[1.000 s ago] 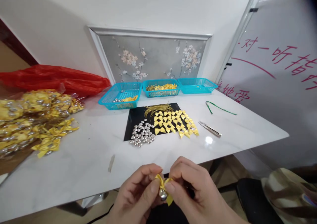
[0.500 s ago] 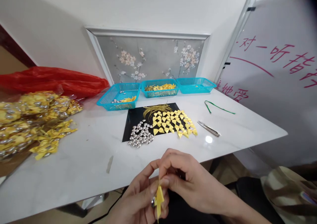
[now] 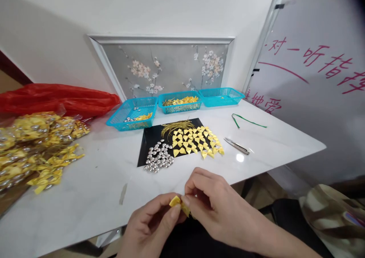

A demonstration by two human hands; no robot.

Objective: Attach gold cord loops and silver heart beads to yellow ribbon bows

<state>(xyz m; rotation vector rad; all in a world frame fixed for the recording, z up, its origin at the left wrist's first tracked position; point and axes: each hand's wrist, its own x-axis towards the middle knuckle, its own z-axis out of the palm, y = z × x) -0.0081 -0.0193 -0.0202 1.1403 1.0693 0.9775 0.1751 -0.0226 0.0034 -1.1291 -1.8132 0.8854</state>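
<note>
At the table's front edge, my left hand [image 3: 154, 223] pinches a yellow ribbon bow [image 3: 175, 201] between thumb and fingers. My right hand [image 3: 212, 206] is closed at the bow's right side, its thumb and fingertips touching it. Whether a silver bead or cord is with the bow cannot be seen; the fingers cover it. Beyond my hands lies a black mat [image 3: 148, 139] bearing rows of yellow bows [image 3: 194, 140], a pile of silver beads [image 3: 159, 157] and a bundle of gold cords [image 3: 179, 126]. Some beads and bows spill past the mat's edge.
Blue baskets [image 3: 131, 125] line the wall, two with bows inside. Thread snips [image 3: 237, 146] and a green ribbon [image 3: 248, 122] lie right. Bagged bow-and-bead pieces [image 3: 37, 144] and a red plastic bag [image 3: 57, 100] fill the left. A whiteboard [image 3: 299, 110] stands right.
The bow has turned from hanging edge-on below my fingers to lying crosswise, raised, between both hands. The silver bead seen beside it is now hidden. The view has shifted slightly.
</note>
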